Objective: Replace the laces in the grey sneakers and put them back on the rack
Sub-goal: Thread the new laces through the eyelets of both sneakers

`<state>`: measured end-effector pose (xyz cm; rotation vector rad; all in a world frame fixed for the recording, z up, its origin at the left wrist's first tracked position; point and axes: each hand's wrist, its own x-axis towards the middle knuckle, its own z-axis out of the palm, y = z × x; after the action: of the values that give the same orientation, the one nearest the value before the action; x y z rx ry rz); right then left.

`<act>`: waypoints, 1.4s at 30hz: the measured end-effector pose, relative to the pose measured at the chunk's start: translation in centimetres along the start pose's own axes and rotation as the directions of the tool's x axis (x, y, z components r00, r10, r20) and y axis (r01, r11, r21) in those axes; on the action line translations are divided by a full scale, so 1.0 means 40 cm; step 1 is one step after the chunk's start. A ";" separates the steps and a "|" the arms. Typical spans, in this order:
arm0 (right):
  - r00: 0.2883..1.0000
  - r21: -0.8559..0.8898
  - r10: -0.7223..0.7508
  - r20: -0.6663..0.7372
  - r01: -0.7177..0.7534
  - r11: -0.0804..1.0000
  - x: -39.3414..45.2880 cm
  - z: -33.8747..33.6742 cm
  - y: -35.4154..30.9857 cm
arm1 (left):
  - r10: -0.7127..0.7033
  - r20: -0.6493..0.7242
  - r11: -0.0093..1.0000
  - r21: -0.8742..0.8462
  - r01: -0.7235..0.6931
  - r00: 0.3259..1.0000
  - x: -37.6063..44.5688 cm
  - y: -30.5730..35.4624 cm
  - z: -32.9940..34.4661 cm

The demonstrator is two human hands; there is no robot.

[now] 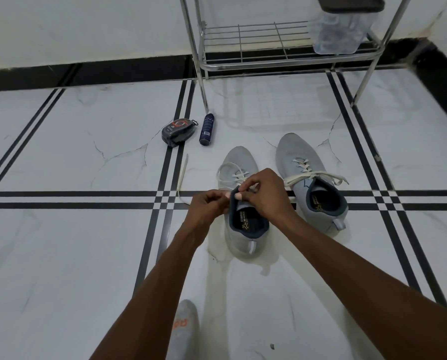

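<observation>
At frame centre, a white lace [230, 170] is being pinched by both hands — left hand [208, 203], right hand [265, 192] — over the near grey sneaker [243, 229].

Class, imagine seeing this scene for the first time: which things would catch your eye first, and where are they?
Both hands, left hand and right hand, pinch a white lace over the left grey sneaker mid-floor. Its laced partner sits to the right; a metal rack stands behind.

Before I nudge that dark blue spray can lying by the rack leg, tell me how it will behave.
The spray can lies on its side on glossy tile floor, so it will probably roll sideways. Slim and small, it looks light. It would likely slide easily, perhaps against the shoe-polish sponge beside it.
</observation>
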<state>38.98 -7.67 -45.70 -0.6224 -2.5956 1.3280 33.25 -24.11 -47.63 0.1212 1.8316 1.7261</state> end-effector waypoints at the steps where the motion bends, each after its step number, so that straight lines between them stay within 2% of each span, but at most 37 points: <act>1: 0.999 0.011 -0.011 -0.043 0.012 1.000 -0.001 0.001 0.005 | 0.007 -0.006 1.000 0.023 -0.007 1.000 0.000 -0.004 0.007; 2: 0.998 0.019 -0.025 -0.062 0.026 0.999 -0.003 0.000 0.006 | 0.017 -0.021 0.998 0.056 -0.016 1.000 0.002 -0.007 0.009; 4: 0.999 0.027 -0.051 -0.018 0.052 0.998 -0.014 -0.010 0.000 | 0.035 -0.073 0.995 0.094 -0.028 0.997 0.007 -0.012 0.013; 8: 0.995 -0.099 -0.006 0.096 0.016 0.995 -0.029 -0.015 -0.018 | 0.042 -0.093 0.992 0.123 -0.030 0.995 0.015 -0.014 0.021; 9: 0.995 -0.115 0.012 0.102 0.000 0.993 -0.027 -0.013 -0.020 | 0.025 -0.151 0.997 0.077 -0.013 0.988 0.015 -0.016 0.017; 10: 0.994 -0.122 0.030 0.108 -0.017 0.992 -0.026 -0.010 -0.021 | -0.005 -0.265 1.000 -0.008 0.003 0.964 0.016 -0.015 0.007; 11: 0.992 -0.127 0.052 0.115 -0.037 0.991 -0.026 -0.009 -0.020 | -0.043 -0.439 0.997 -0.079 0.009 0.898 0.016 -0.015 -0.012; 12: 0.991 -0.125 0.065 0.120 -0.049 0.991 -0.026 -0.010 -0.017 | -0.071 -0.632 0.995 -0.097 0.013 0.772 0.014 -0.015 -0.037; 13: 0.990 -0.121 0.072 0.124 -0.057 0.991 -0.027 -0.011 -0.015 | -0.058 -0.778 0.998 -0.046 0.036 0.626 0.008 -0.017 -0.060; 14: 0.989 -0.116 0.074 0.130 -0.059 0.991 -0.027 -0.014 -0.012 | -0.002 -0.853 0.997 0.037 0.065 0.522 -0.002 -0.018 -0.074; 15: 0.987 -0.112 0.073 0.141 -0.058 0.992 -0.027 -0.015 -0.013 | 0.092 -0.867 0.991 0.130 0.045 0.490 -0.017 -0.017 -0.078; 16: 0.986 -0.110 0.071 0.152 -0.055 0.992 -0.026 -0.019 -0.014 | 0.212 -0.828 0.970 0.242 -0.011 0.519 -0.026 -0.018 -0.072; 18: 0.984 -0.094 0.070 0.162 -0.056 0.994 -0.024 -0.019 -0.015 | 0.443 -0.599 0.869 0.469 -0.156 0.667 -0.027 -0.017 -0.047; 20: 0.982 -0.086 0.065 0.175 -0.050 0.995 -0.023 -0.017 -0.016 | 0.503 -0.269 0.756 0.598 -0.268 0.821 -0.009 -0.025 -0.012; 21: 0.983 -0.088 0.052 0.176 -0.037 0.995 -0.022 -0.019 -0.016 | 0.492 -0.135 0.696 0.654 -0.296 0.860 -0.004 -0.024 0.007; 22: 0.984 -0.088 0.045 0.171 -0.031 0.996 -0.022 -0.019 -0.016 | 0.472 -0.070 0.649 0.702 -0.293 0.879 -0.003 -0.024 0.017; 23: 0.984 -0.089 0.045 0.170 -0.031 0.996 -0.022 -0.022 -0.013 | 0.468 -0.070 0.641 0.714 -0.283 0.881 -0.003 -0.025 0.026; 24: 0.984 -0.081 0.048 0.171 -0.035 0.996 -0.023 -0.021 -0.013 | 0.469 -0.141 0.681 0.687 -0.255 0.872 -0.006 -0.026 0.025; 25: 0.983 -0.073 0.058 0.175 -0.045 0.996 -0.023 -0.022 -0.012 | 0.464 -0.291 0.766 0.606 -0.214 0.837 -0.011 -0.021 0.018; 26: 0.982 -0.060 0.065 0.178 -0.055 0.997 -0.024 -0.021 -0.012 | 0.410 -0.492 0.860 0.489 -0.146 0.768 -0.012 -0.016 -0.003; 27: 0.982 -0.051 0.068 0.176 -0.060 0.997 -0.025 -0.022 -0.008 | 0.321 -0.671 0.919 0.390 -0.050 0.669 -0.015 -0.008 -0.025; 28: 0.983 -0.048 0.066 0.171 -0.059 0.997 -0.026 -0.021 -0.006 | 0.249 -0.791 0.932 0.352 0.083 0.559 -0.016 0.003 -0.053; 29: 0.984 -0.049 0.066 0.168 -0.058 0.997 -0.027 -0.020 -0.005 | 0.218 -0.845 0.904 0.363 0.224 0.489 -0.018 0.009 -0.076; 30: 0.983 -0.055 0.064 0.170 -0.055 0.997 -0.029 -0.019 -0.007 | 0.233 -0.849 0.865 0.404 0.297 0.475 -0.024 0.013 -0.088; 31: 0.983 -0.059 0.063 0.173 -0.053 0.997 -0.027 -0.020 -0.009 | 0.291 -0.806 0.836 0.476 0.273 0.515 -0.025 0.015 -0.090; 33: 0.981 -0.059 0.069 0.179 -0.059 0.996 -0.026 -0.022 -0.011 | 0.457 -0.585 0.739 0.669 0.081 0.670 -0.024 0.009 -0.064; 35: 0.982 -0.065 0.069 0.175 -0.059 0.996 -0.028 -0.022 -0.016 | 0.457 -0.299 0.653 0.752 -0.089 0.838 -0.007 -0.007 -0.019; 36: 0.983 -0.067 0.063 0.170 -0.052 0.996 -0.029 -0.024 -0.016 | 0.423 -0.186 0.637 0.757 -0.145 0.887 -0.002 -0.014 0.001; 38: 0.986 -0.066 0.049 0.162 -0.039 0.997 -0.030 -0.022 -0.016 | 0.410 -0.123 0.664 0.719 -0.204 0.904 -0.001 -0.017 0.020; 40: 0.988 -0.073 0.043 0.150 -0.032 0.997 -0.031 -0.018 -0.014 | 0.413 -0.198 0.754 0.622 -0.212 0.889 0.002 -0.019 0.024; 42: 0.991 -0.090 0.031 0.126 -0.020 0.996 -0.034 -0.011 -0.016 | 0.348 -0.273 0.830 0.534 -0.160 0.897 -0.006 -0.020 0.030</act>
<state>40.16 -8.27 -44.89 -0.6054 -2.7707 1.3071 34.29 -23.31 -48.26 0.2920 2.6254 1.4624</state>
